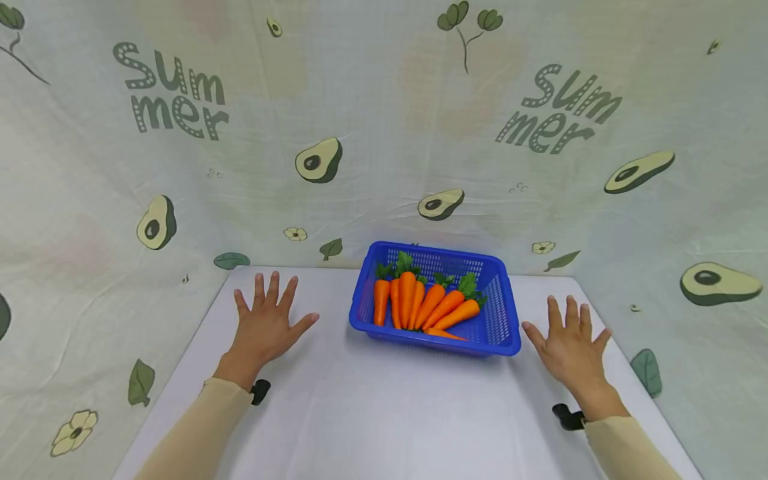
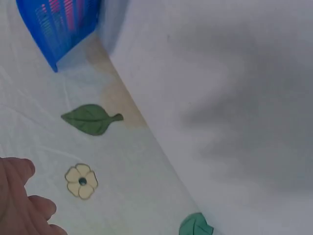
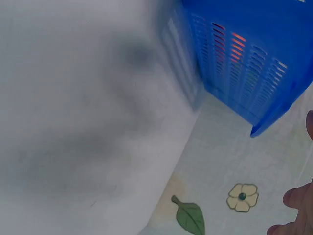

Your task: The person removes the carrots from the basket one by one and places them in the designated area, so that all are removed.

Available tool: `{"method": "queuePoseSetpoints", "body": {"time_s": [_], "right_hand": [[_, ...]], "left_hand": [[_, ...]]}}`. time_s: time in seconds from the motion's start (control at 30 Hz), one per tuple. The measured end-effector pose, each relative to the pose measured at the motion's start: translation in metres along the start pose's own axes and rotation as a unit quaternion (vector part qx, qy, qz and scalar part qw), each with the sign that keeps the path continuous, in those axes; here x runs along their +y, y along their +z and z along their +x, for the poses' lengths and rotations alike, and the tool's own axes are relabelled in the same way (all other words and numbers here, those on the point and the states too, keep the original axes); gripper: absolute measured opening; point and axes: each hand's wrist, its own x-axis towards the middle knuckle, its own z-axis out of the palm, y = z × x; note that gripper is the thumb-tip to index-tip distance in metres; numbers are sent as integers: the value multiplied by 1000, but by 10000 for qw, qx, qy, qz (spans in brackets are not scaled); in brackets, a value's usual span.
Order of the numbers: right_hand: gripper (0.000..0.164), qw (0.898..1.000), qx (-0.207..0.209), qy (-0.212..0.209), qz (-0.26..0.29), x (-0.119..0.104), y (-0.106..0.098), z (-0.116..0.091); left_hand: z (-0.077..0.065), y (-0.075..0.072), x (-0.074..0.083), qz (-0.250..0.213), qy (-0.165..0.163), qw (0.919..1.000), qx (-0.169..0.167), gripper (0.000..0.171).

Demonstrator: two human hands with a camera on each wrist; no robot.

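Note:
A blue plastic basket (image 1: 435,339) stands toward the back of the white table, holding several orange carrots (image 1: 407,300) with green tops, fanned side by side. Left of it, my left hand (image 1: 267,330) is spread over the table, palm down, touching no object. To the basket's right, my right hand (image 1: 570,350) is likewise spread, its thumb close to the basket's right corner. In the left wrist view, fingers (image 2: 19,196) show at the lower left, with the basket (image 2: 66,34) above. The right wrist view has the basket's slotted side (image 3: 244,63) at the top and fingertips (image 3: 296,198) at the right edge.
Behind and beside the white table (image 1: 384,413) hangs a pale cloth (image 1: 372,100) printed with avocados, leaves, flowers and lettering. A small black device (image 1: 260,392) sits at the left wrist, and another black device (image 1: 567,417) at the right wrist.

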Motion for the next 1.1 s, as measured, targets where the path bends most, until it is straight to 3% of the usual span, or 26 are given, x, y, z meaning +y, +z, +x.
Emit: {"method": "queuePoseSetpoints", "body": {"time_s": [0.3,0.6,0.93,1.1], "right_hand": [[88,9994,-117,-293,109,-28,6,-2],[82,9960,-122,-886,58,-44,13,-4],[84,9940,-484,-979,97,-46,16,-7],[84,9937,-578,-947,131,-44,17,-6]], "left_hand": [[26,8,46,22,312,9993,-204,93],[50,15,94,91,1078,9934,-375,88],[52,36,107,-189,1364,9836,-1162,81],[49,36,107,-319,1323,9828,-1252,82]]}}
